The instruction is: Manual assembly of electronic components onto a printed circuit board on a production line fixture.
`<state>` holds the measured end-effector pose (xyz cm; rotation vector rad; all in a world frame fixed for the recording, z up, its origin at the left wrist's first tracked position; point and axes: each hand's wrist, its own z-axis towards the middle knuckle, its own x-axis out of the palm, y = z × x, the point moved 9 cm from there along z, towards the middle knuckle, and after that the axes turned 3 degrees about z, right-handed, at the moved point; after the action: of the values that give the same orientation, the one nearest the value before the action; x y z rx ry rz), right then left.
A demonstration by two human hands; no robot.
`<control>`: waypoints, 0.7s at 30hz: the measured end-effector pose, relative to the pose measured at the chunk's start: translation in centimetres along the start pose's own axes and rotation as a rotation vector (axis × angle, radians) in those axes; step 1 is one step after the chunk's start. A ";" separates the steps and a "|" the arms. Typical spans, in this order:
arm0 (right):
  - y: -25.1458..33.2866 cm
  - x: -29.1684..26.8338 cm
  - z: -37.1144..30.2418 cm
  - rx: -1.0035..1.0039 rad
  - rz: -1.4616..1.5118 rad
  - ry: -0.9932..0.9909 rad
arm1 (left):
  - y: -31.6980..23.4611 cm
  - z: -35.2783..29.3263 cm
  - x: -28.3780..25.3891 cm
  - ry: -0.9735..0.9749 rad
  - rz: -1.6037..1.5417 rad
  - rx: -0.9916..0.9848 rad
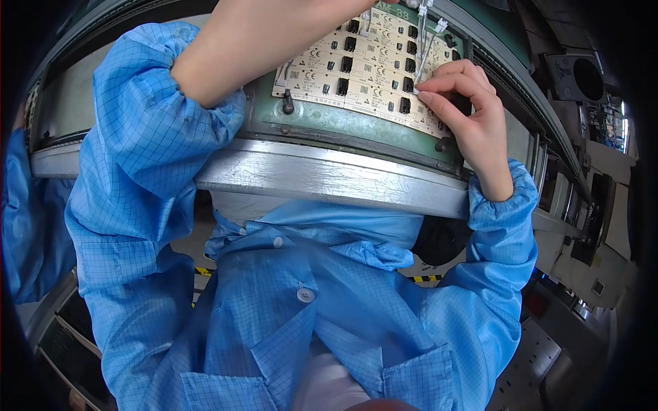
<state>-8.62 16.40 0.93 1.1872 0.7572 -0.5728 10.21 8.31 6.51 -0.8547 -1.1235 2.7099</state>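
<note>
A cream circuit board panel, set with several black components, lies on a green carrier plate. My right hand is over the panel's right side. Its thumb and index finger are closed in a pinch on a small white connector at the board's surface. Thin pale wires run up from near these fingertips to a white plug. Across the panel's upper left reaches my left hand; its fingers are mostly cut off by the top edge, so their grip is hidden.
A scratched metal rail runs between my body and the carrier plate. Black knobs stand at the panel's near edge. Dark conveyor rails pass on the right, with a grey box-shaped device beyond. At far left, a blue sleeve shows.
</note>
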 end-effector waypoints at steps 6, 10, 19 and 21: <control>-0.2 -0.1 -0.1 -0.012 -0.022 0.003 | -0.1 -0.1 0.2 0.025 0.027 0.024; -0.5 -0.6 -0.1 -0.067 0.002 -0.035 | 0.0 -0.2 0.4 0.041 0.019 0.051; -0.9 -0.1 -0.4 -0.005 -0.026 0.005 | 0.5 0.1 1.1 0.036 0.036 0.150; -1.7 0.0 -0.5 0.057 0.005 0.029 | 0.3 0.0 0.8 0.021 0.043 0.217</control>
<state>-9.98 16.40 -0.13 1.2524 0.7671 -0.5776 9.56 8.27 5.92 -0.8795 -0.7957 2.7834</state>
